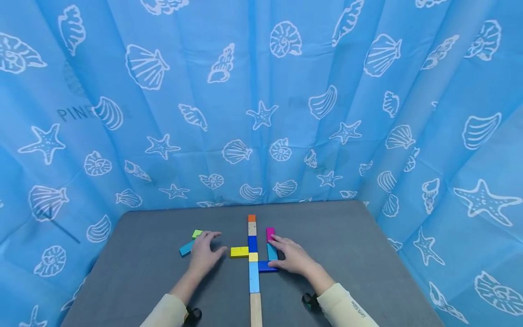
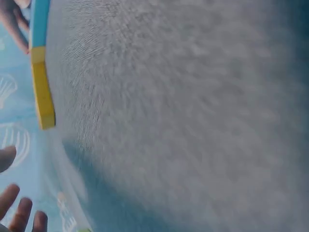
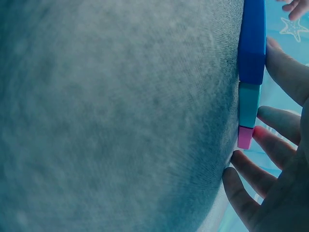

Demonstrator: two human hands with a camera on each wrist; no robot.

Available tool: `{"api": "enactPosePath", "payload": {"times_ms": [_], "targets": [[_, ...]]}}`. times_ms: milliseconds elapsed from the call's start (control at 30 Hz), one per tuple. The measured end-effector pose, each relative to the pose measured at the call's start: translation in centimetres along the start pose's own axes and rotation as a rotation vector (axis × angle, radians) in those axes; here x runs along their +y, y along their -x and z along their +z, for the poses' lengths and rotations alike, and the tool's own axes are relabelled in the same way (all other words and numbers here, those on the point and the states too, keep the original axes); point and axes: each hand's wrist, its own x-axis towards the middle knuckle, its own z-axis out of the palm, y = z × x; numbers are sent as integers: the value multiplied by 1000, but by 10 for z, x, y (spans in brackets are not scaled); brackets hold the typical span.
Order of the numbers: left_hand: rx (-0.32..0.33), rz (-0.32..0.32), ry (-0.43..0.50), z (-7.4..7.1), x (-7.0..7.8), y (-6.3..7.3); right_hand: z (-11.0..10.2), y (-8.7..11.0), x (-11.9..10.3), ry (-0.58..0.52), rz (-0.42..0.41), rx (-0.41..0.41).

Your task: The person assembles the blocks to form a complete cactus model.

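Note:
A line of coloured wooden blocks (image 1: 254, 277) runs up the table, with a yellow block (image 1: 239, 252) joined on its left and a dark blue block (image 1: 267, 266) on its right. Beyond the dark blue block, a teal block (image 1: 272, 252) and a magenta block (image 1: 270, 233) stand end to end, parallel to the line. My right hand (image 1: 295, 257) rests on these three, thumb at the dark blue one and fingertips along the others. My left hand (image 1: 203, 253), fingers apart and nothing held, hovers between the yellow block and another teal block (image 1: 186, 248), partly hiding a lime green block (image 1: 197, 234).
The grey cloth-covered table (image 1: 151, 254) ends at a blue shell-patterned curtain (image 1: 261, 136) behind and at the sides. The line's near end, a plain wood block (image 1: 255, 311), runs off the bottom of the head view. Dark straps (image 1: 310, 300) sit at both wrists.

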Motion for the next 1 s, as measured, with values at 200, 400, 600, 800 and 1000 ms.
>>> {"api": "enactPosePath", "payload": {"times_ms": [200, 400, 600, 800, 1000], "targets": [[154, -132, -15, -20, -12, 6, 0, 0, 0, -15, 1, 3], [216, -296, 3, -28, -21, 10, 1, -1, 1, -9, -1, 16], [265, -446, -41, -23, -25, 9, 1, 0, 3, -8, -8, 15], [237, -556, -103, -13, -25, 1, -1, 3, 5, 6, 12, 21], [207, -646, -173, -15, -35, -2, -1, -1, -1, -2, -20, 14]]}}
